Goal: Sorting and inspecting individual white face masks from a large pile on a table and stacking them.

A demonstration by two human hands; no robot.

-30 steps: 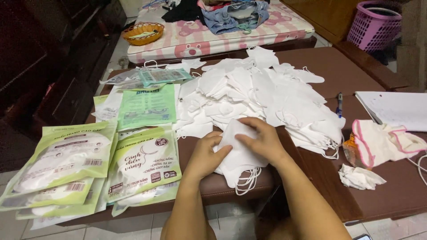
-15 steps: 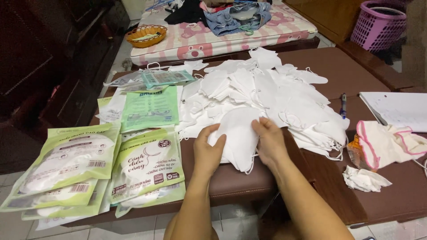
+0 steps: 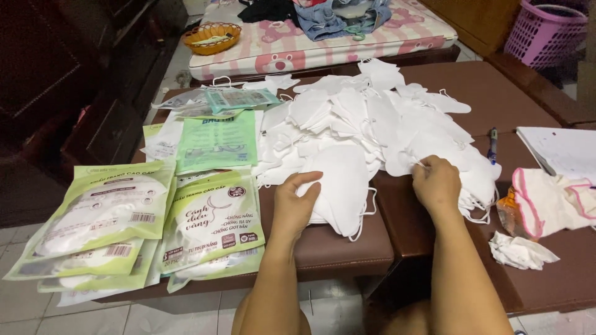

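Note:
A big heap of white folded face masks (image 3: 372,118) covers the middle of a brown table (image 3: 347,251). My left hand (image 3: 297,205) rests on a small stack of masks (image 3: 340,186) at the table's front edge, fingers curled over its left side. My right hand (image 3: 436,183) has reached to the right part of the heap and pinches a mask (image 3: 428,149) there. Left of my hands lie green and white mask packets (image 3: 211,217), overlapping each other.
Flat green packets (image 3: 217,139) lie behind the filled ones. A pen (image 3: 492,141), white paper (image 3: 562,149), a pink-edged cloth (image 3: 552,198) and a crumpled tissue (image 3: 518,251) sit at the right. Behind are a pink mattress (image 3: 323,46), an orange basket (image 3: 211,36) and a pink hamper (image 3: 546,31).
Both hands were together on the small stack of masks. My right hand has since left it and moved right onto the heap, while my left hand stays on the stack.

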